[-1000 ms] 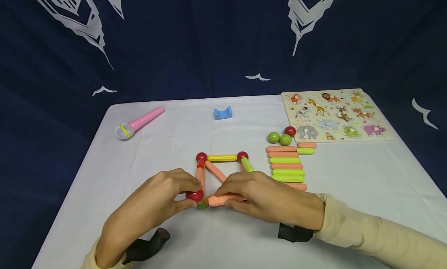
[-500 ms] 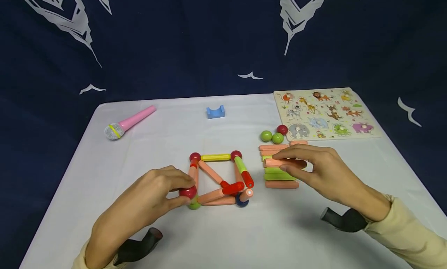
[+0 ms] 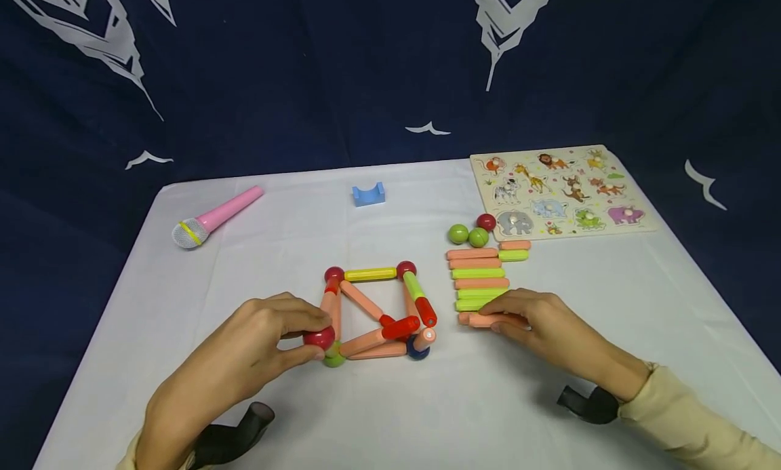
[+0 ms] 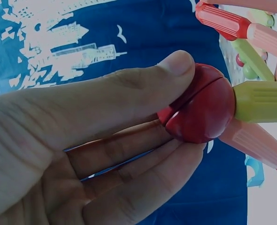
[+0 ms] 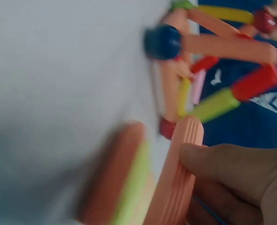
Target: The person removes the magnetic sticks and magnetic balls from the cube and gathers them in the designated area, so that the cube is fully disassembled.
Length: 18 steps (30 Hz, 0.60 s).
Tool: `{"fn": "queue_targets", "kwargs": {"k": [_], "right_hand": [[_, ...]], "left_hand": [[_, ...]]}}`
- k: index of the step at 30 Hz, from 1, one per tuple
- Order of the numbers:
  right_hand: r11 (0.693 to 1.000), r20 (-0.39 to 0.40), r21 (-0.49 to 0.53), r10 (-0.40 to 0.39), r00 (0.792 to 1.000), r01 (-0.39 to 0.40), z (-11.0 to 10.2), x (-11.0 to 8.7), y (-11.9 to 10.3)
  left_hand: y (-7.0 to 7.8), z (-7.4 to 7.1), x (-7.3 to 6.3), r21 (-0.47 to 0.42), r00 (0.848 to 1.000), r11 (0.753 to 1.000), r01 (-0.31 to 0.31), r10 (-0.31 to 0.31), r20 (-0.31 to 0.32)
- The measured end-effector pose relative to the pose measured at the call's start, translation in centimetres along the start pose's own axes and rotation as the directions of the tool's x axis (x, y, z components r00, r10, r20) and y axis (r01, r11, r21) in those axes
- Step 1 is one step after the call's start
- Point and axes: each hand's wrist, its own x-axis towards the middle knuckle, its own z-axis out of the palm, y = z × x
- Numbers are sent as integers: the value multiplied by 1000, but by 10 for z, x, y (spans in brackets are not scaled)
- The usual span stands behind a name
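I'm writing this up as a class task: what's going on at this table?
A person's left hand pinches a red ball at a corner of a frame of sticks and balls. Their right hand holds an orange stick at the near end of a row of sticks; whether it touches them is unclear. A microphone and an animal puzzle lie farther back.

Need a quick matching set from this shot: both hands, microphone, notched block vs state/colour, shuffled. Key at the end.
Column one
1. Left hand
2. Right hand
3. Toy microphone
4. Notched block

Column two
A. Light blue
B. Holds a salmon rod
C. Pink and grey, with a yellow band
D. Grips a red ball

Pairs: 1-D, 2-B, 3-C, 4-A
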Motion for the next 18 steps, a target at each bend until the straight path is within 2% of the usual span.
{"fn": "queue_targets", "kwargs": {"k": [5, 8, 13, 18], "right_hand": [[997, -27, -19, -71, 997, 71, 28, -5, 6], [990, -70, -77, -125, 990, 120, 39, -6, 8], [967, -125, -189, -196, 973, 171, 47, -5, 9], [958, -141, -227, -211, 967, 175, 50, -3, 9]], "left_hand": [[-1, 0, 0, -19, 1000, 1000, -2, 2, 1], [-1, 1, 0, -21, 1000, 1000, -9, 8, -4], [-2, 1, 0, -32, 1000, 999, -10, 10, -2], [-1, 0, 0, -52, 1000, 999, 6, -6, 12]]}}
